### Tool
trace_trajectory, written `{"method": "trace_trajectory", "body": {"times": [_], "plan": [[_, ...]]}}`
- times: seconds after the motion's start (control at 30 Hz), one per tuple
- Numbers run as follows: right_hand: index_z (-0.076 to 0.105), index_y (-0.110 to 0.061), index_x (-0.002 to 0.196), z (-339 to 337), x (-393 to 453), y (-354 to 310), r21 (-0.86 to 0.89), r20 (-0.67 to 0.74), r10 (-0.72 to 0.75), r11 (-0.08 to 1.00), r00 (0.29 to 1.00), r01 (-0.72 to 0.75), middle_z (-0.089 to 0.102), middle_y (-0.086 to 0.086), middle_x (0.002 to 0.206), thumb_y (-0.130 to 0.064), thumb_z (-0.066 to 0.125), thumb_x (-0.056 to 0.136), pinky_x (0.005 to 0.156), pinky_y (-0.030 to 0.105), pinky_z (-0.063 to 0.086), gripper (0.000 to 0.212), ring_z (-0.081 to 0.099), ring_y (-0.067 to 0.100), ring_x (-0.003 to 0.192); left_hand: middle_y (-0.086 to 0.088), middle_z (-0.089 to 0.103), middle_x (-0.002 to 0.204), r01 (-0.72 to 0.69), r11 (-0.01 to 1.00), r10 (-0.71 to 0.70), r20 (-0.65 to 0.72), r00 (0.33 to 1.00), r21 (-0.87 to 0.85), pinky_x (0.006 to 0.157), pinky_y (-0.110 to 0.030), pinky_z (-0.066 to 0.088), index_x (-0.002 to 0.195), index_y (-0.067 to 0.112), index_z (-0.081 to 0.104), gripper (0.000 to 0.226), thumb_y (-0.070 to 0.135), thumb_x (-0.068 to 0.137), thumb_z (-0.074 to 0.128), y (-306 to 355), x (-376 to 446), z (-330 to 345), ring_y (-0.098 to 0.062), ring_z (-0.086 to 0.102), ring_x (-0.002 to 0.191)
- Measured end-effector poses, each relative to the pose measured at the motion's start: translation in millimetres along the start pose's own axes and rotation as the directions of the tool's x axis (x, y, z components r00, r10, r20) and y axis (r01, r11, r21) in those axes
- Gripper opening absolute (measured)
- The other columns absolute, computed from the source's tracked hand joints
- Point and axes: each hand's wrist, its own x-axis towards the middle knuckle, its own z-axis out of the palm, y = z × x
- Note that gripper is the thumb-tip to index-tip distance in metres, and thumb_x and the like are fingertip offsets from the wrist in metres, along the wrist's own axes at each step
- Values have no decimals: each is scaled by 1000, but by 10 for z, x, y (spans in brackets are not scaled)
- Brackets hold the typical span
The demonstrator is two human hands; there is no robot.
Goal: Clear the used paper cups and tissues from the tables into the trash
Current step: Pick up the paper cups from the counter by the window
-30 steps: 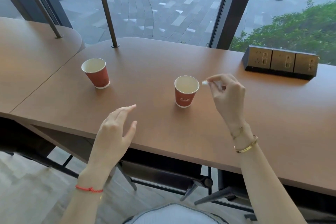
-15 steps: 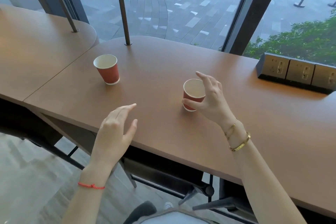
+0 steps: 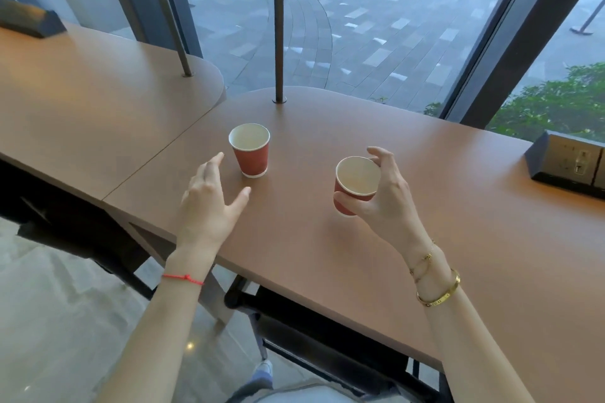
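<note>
Two red paper cups with white insides are over the brown table (image 3: 376,271). My right hand (image 3: 383,199) is wrapped around the nearer cup (image 3: 355,180), thumb on its lower side and fingers at the rim, holding it tilted a little above the tabletop. The other cup (image 3: 250,150) stands upright near the table's rounded left end. My left hand (image 3: 209,203) hovers just left of and in front of that cup, fingers spread, touching nothing. No tissue is visible.
A second brown table (image 3: 82,101) adjoins on the left. A dark metal pole (image 3: 279,23) rises from the table behind the cups. A black socket box (image 3: 569,165) sits at the right edge. Dark chairs (image 3: 327,337) stand under the table. Windows lie beyond.
My right hand dropped a small tissue bit at the nearer cup, then closed around that cup and lifted it. My left hand moved forward toward the far cup. The view shifted left.
</note>
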Motion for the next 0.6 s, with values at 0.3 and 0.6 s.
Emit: {"method": "trace_trajectory", "body": {"times": [0.3, 0.6], "plan": [[44, -20, 130, 500, 96, -238, -53, -82, 79, 995, 994, -83, 52, -8, 124, -40, 82, 66, 82, 5, 33, 77, 48, 9, 110, -6, 44, 143, 12, 978, 21, 158, 987, -207, 104, -41, 40, 149, 14, 23, 103, 47, 69, 80, -274, 843, 240, -25, 46, 127], [45, -21, 132, 628, -125, -472, -36, -229, 218, 972, 949, -232, 51, -8, 125, -36, 83, 66, 83, -4, 28, 78, 45, 3, 109, 3, 54, 132, -136, 900, 226, 176, 958, -415, 91, -21, 37, 140, 21, 37, 86, 36, 70, 83, -325, 994, 254, -16, 51, 115]]}}
